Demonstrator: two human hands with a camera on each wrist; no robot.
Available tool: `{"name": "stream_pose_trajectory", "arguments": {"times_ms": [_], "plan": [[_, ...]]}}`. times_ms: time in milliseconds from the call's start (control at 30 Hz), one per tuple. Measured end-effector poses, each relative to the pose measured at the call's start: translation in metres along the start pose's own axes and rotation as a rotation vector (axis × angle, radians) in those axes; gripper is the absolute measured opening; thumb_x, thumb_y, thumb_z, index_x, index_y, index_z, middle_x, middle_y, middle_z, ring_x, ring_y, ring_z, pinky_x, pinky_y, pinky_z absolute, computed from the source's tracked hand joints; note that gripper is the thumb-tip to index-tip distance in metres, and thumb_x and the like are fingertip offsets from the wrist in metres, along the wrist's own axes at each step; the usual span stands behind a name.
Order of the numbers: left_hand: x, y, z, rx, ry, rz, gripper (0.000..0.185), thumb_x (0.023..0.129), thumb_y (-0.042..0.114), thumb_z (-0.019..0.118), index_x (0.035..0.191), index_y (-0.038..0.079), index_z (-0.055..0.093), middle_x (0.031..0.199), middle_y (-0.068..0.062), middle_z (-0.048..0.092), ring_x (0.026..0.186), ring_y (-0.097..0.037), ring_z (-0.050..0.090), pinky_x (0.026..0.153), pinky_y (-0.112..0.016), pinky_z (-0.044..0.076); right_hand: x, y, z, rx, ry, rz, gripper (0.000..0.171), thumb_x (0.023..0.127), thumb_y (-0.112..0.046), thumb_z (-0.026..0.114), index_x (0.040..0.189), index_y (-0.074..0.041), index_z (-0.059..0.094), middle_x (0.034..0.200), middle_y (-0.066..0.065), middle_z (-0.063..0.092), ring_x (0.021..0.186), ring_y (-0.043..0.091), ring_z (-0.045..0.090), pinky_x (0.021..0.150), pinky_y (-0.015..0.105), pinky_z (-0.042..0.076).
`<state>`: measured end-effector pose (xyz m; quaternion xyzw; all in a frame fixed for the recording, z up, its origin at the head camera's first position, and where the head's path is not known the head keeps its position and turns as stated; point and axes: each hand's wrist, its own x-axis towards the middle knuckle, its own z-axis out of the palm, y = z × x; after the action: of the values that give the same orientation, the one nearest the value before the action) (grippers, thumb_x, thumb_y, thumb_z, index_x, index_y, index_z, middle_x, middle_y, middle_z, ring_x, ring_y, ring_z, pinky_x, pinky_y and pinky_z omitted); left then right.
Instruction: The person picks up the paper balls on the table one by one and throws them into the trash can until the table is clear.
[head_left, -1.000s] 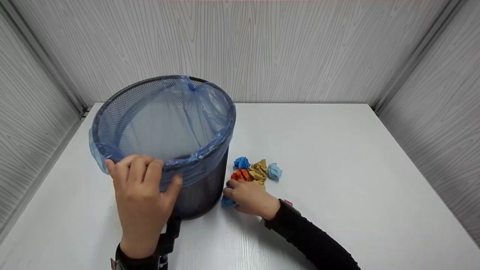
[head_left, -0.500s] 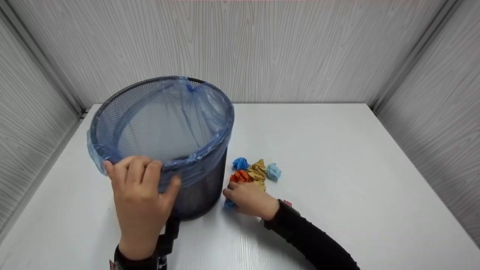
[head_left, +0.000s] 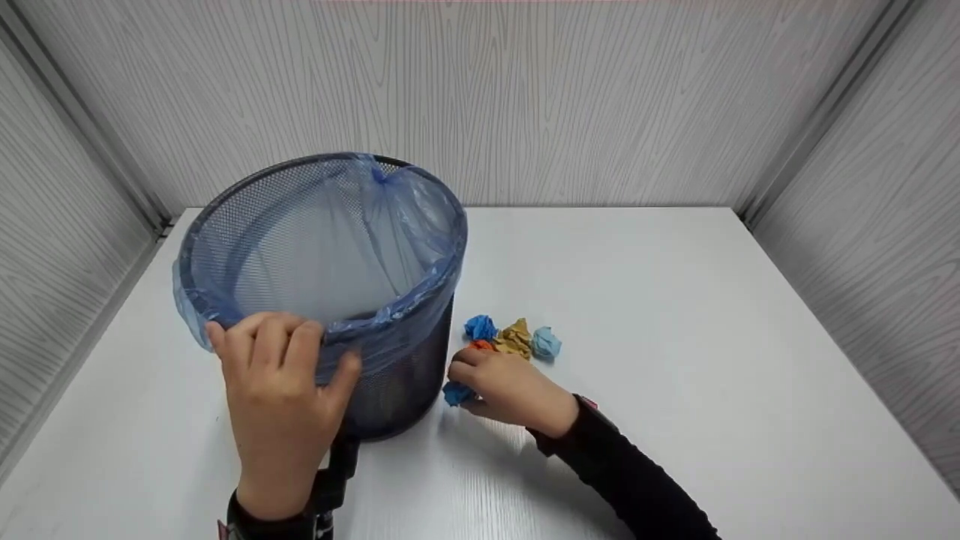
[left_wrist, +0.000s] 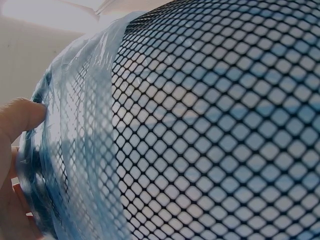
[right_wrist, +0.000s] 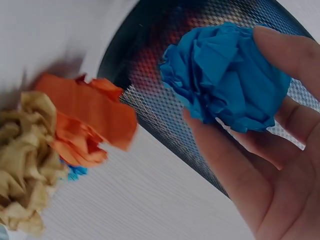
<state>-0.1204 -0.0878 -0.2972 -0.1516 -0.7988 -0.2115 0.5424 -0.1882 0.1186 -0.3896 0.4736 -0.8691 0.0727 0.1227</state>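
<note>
White table (head_left: 675, 337) right across my head view, and on its left half I've got the big black mesh bin (head_left: 397, 401), its wide mouth tipped toward my camera. The blue bag (head_left: 416, 217) lines it and folds out over the rim. Here's my left hand (head_left: 277, 390), fingers hooked over the near rim, thumb outside, gripping bag and bin together. And my right hand (head_left: 510, 390), low beside the bin's base: thumb and fingers curled in, parted just enough to pinch the deep-blue paper ball (right_wrist: 225, 77). Whether that ball touches the table, I can't tell. Just beyond, the loose ones bunch up: tan paper ball (head_left: 514, 337), orange paper ball (right_wrist: 90, 120) partly behind my hand, pale-blue paper ball (head_left: 546, 343) on the right, bright-blue paper ball (head_left: 480, 328) nearest the bin.
</note>
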Motion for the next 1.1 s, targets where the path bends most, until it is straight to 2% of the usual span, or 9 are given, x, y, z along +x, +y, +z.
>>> {"name": "stream_pose_trajectory", "arguments": {"times_ms": [100,300,467,633,733,867,1100], "plan": [[0.0,-0.001,-0.001,0.005,-0.003,0.0,0.028,0.062,0.026,0.049,0.067,-0.002,0.049,0.07,-0.013,0.046,0.076,-0.031,0.038,0.084,-0.05,0.009,0.0,0.003,-0.011,0.024,0.065,-0.007,0.026,0.066,-0.02,0.06,0.087,-0.011,0.049,0.086,-0.001,0.044,0.072,0.007,0.044,0.061,0.02,0.039],[0.0,-0.003,-0.002,0.013,-0.01,0.0,0.027,0.062,0.025,0.049,0.067,-0.002,0.049,0.069,-0.013,0.045,0.076,-0.031,0.038,0.084,-0.05,0.009,-0.001,0.011,-0.036,0.144,0.219,0.021,0.021,0.071,-0.021,0.055,0.086,-0.01,0.046,0.096,0.0,0.044,0.072,0.007,0.046,0.063,0.017,0.037],[0.0,-0.004,-0.002,0.014,-0.003,0.001,0.027,0.063,0.026,0.049,0.067,-0.002,0.049,0.07,-0.013,0.045,0.076,-0.031,0.038,0.085,-0.049,0.009,-0.003,0.016,-0.058,0.228,0.322,0.07,0.019,0.072,-0.018,0.053,0.087,-0.009,0.046,0.106,0.002,0.042,0.081,0.006,0.048,0.068,0.017,0.037],[0.001,-0.005,-0.001,0.011,0.009,0.003,0.028,0.063,0.027,0.049,0.067,-0.001,0.049,0.069,-0.012,0.045,0.076,-0.031,0.038,0.085,-0.05,0.009,-0.005,0.017,-0.076,0.337,0.472,0.079,0.021,0.069,-0.012,0.055,0.088,-0.007,0.046,0.109,0.003,0.041,0.084,0.006,0.046,0.068,0.019,0.037],[0.0,-0.004,0.0,0.007,0.001,0.003,0.028,0.063,0.026,0.049,0.067,-0.001,0.049,0.069,-0.012,0.045,0.077,-0.03,0.038,0.085,-0.05,0.008,-0.003,0.01,-0.088,0.385,0.571,0.048,0.022,0.068,-0.006,0.055,0.088,-0.003,0.046,0.108,0.007,0.041,0.087,0.011,0.046,0.068,0.021,0.039],[-0.002,-0.002,0.001,0.004,-0.02,0.002,0.026,0.063,0.025,0.049,0.067,-0.001,0.049,0.069,-0.012,0.044,0.077,-0.029,0.038,0.085,-0.05,0.008,0.0,-0.006,-0.106,0.396,0.709,0.001,0.023,0.066,0.0,0.056,0.086,0.002,0.045,0.104,0.015,0.043,0.088,0.018,0.047,0.067,0.024,0.04],[-0.002,-0.001,-0.001,0.006,-0.01,0.002,0.028,0.064,0.027,0.05,0.067,-0.001,0.049,0.07,-0.011,0.045,0.077,-0.029,0.038,0.084,-0.051,0.008,0.008,-0.027,-0.131,0.392,0.916,-0.065,0.023,0.071,-0.008,0.053,0.087,0.006,0.044,0.101,0.019,0.044,0.086,0.024,0.048,0.066,0.028,0.041]]}}
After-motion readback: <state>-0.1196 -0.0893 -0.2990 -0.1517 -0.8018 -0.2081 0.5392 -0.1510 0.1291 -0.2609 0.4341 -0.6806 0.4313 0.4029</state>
